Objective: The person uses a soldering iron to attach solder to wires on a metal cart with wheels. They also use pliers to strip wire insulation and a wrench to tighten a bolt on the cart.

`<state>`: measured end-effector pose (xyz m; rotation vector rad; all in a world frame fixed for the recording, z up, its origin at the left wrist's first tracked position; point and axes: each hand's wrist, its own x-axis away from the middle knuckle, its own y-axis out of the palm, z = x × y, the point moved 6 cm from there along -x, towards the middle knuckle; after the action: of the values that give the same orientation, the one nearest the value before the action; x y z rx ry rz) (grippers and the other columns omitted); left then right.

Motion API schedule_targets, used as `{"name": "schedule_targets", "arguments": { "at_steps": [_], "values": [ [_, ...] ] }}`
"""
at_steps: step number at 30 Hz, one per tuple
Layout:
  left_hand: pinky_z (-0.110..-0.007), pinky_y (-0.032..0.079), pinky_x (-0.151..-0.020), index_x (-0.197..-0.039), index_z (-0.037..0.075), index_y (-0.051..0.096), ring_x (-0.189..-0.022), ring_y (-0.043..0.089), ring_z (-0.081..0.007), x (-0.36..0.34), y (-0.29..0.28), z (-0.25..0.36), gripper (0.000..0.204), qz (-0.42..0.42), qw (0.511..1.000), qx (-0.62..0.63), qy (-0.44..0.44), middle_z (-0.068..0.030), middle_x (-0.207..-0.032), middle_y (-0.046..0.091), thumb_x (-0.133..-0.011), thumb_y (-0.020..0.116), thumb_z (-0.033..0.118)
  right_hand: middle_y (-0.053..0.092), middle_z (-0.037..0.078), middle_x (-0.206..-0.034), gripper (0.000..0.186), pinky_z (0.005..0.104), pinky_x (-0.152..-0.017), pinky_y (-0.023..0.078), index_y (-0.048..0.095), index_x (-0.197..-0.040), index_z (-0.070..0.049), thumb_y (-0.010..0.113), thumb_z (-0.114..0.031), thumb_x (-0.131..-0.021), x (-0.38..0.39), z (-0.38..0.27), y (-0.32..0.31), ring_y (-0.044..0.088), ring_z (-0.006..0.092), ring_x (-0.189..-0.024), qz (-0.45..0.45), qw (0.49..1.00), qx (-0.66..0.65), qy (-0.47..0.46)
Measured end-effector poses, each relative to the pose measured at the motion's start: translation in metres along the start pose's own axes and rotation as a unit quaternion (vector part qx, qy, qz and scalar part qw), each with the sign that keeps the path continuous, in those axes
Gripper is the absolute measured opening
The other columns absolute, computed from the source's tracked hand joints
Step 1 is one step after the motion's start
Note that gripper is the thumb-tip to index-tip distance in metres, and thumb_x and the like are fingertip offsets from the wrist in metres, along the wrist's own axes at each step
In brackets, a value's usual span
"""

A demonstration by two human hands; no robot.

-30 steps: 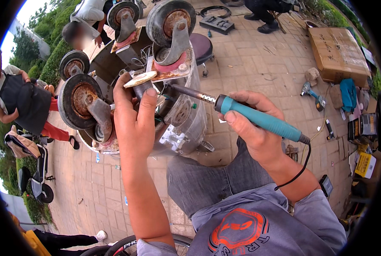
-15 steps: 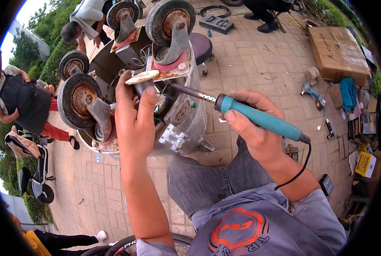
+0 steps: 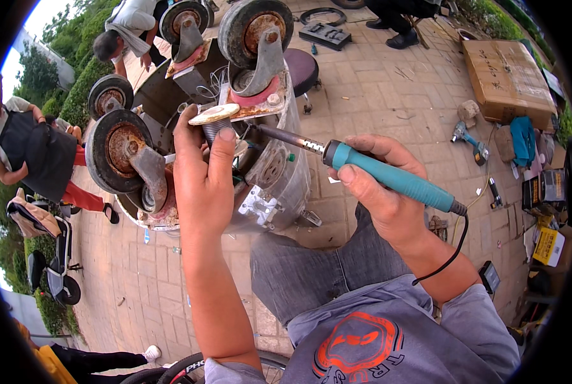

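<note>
An overturned metal drum (image 3: 247, 214) with rusty caster wheels (image 3: 119, 152) stands before my knees, wrapped partly in clear film. My left hand (image 3: 202, 185) grips a spool of grey solder wire (image 3: 211, 126) with cream flanges, thumb across its side. My right hand (image 3: 385, 192) holds a soldering iron (image 3: 398, 179) by its teal handle, the black cord hanging down. The iron's dark tip reaches the drum's opening just right of the spool, among small dark wires whose details I cannot make out. Thin pale wires loop under the right caster.
People (image 3: 39, 150) stand or bend at the left and upper left; another crouches top right. Around the paving lie a cardboard box (image 3: 508, 83), a drill (image 3: 471, 144), a scooter (image 3: 58, 269), a round purple stool (image 3: 302, 70), a grey tool case (image 3: 321, 35) and scattered boxes.
My hands, the spool and the iron are almost unchanged. The bending person at upper left has shifted slightly, with the arm lower.
</note>
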<state>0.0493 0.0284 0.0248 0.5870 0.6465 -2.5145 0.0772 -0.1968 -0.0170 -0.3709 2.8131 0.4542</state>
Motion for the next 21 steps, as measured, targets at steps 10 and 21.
{"name": "schedule_targets", "arguments": {
  "at_steps": [10,21],
  "values": [
    [-0.027,0.046,-0.086,-0.136,-0.01,0.036,-0.098,0.056,-0.0147,0.0,0.001,0.001,0.052,-0.007,1.0,0.006,0.0,-0.0137,-0.112,0.06,-0.097,0.058,0.018,0.069,0.008,-0.09,0.029,0.0214,-0.068,0.051,0.062,-0.108,0.005,0.07,-0.007,-0.083,-0.011,-0.015,0.004,0.062,0.0078,-0.079,-0.026,0.998,0.054,-0.023],
    [-0.027,0.047,-0.085,-0.136,-0.011,0.036,-0.098,0.057,-0.0148,-0.001,0.0,0.001,0.052,0.002,1.0,0.01,-0.008,-0.0146,-0.115,0.059,-0.097,0.058,0.017,0.065,0.007,-0.075,0.03,0.0235,-0.058,0.05,0.067,-0.094,0.001,0.07,-0.027,-0.086,-0.079,-0.103,0.024,0.063,0.011,-0.064,-0.183,0.936,0.282,-0.107]
  ]
}}
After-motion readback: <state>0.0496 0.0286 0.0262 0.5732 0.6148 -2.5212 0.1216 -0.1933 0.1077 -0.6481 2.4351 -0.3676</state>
